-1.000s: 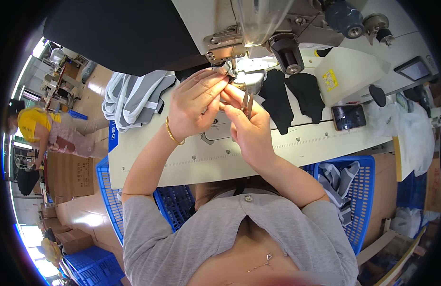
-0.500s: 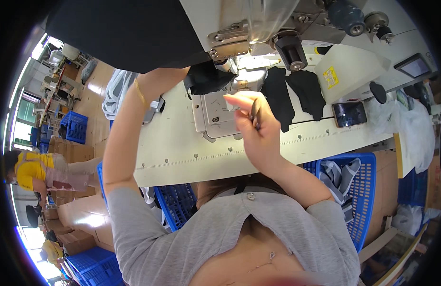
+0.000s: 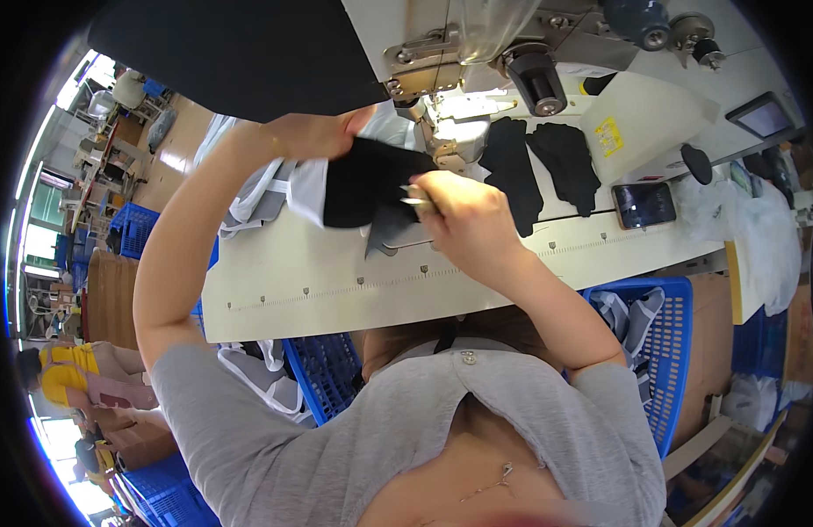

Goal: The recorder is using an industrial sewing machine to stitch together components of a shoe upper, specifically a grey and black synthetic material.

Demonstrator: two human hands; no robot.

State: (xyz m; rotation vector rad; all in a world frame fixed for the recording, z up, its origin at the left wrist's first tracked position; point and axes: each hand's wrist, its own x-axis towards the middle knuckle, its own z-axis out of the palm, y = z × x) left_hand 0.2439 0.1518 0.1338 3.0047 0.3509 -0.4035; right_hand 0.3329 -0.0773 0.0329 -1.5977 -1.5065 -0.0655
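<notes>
My left hand (image 3: 323, 136), partly hidden under a large dark panel (image 3: 240, 53), grips the edge of a black fabric piece (image 3: 363, 180). White and grey fabric (image 3: 308, 189) joins it on the left. At the right end of the black piece is my right hand (image 3: 472, 215), closed around thread snips (image 3: 415, 200) with the metal tips pointing left. The hand covers most of the snips. Just beyond it stands the sewing machine's lit needle area (image 3: 459, 123). Two black fabric pieces (image 3: 514, 176) lie right of the needle area.
A phone (image 3: 645, 206) lies on the ruled white table (image 3: 336, 303), near clear plastic bags (image 3: 749, 237). Blue baskets (image 3: 674, 369) holding grey and white garments stand below the table edge. At far left, a person in yellow (image 3: 68, 378) bends near cardboard boxes.
My left hand has drawn the fabric left and toward me, out from the needle area. My right hand has turned over, bringing the snips' tips to the black fabric.
</notes>
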